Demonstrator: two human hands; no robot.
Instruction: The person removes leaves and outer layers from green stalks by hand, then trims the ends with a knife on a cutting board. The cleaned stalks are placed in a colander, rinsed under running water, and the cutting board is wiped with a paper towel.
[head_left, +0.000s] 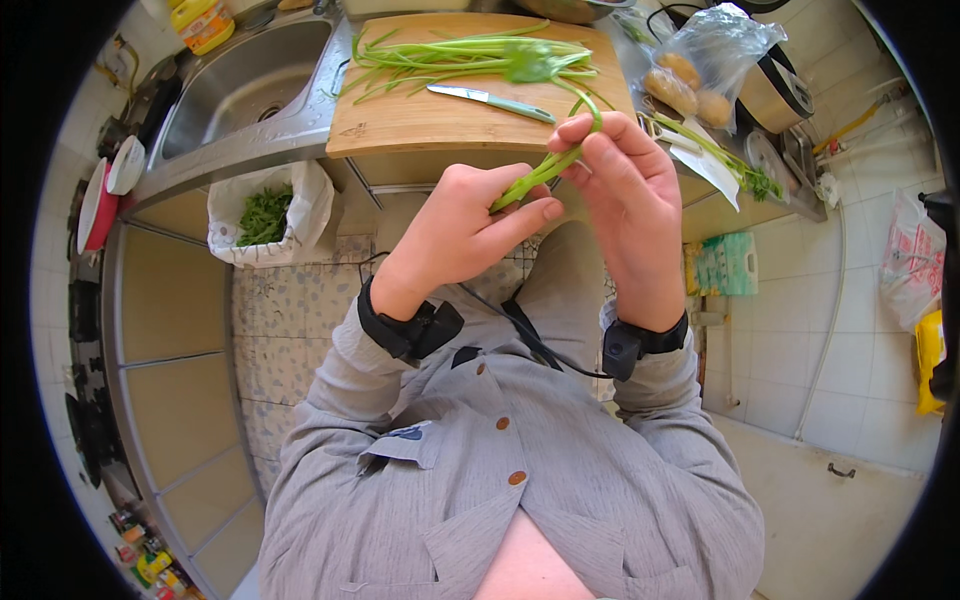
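A green celery stalk (541, 174) is held at its lower end between the thumb and fingers of my left hand (480, 221). My right hand (626, 180) pinches the same stalk further up, where it bends over towards a blurred leafy top above the cutting board. On the wooden cutting board (450, 135) lies a bunch of long celery stalks (450, 54). A knife with a pale green handle (521, 107) rests in front of the bunch, its blade pointing left.
A steel sink (232, 97) is at the left. Below the counter, a white-lined bin (307, 217) holds green leaves (266, 216). Right of the board are potatoes (679, 71) under a plastic bag (731, 37), more leafy stalks (712, 150) and a broad white blade (706, 166) near the counter edge.
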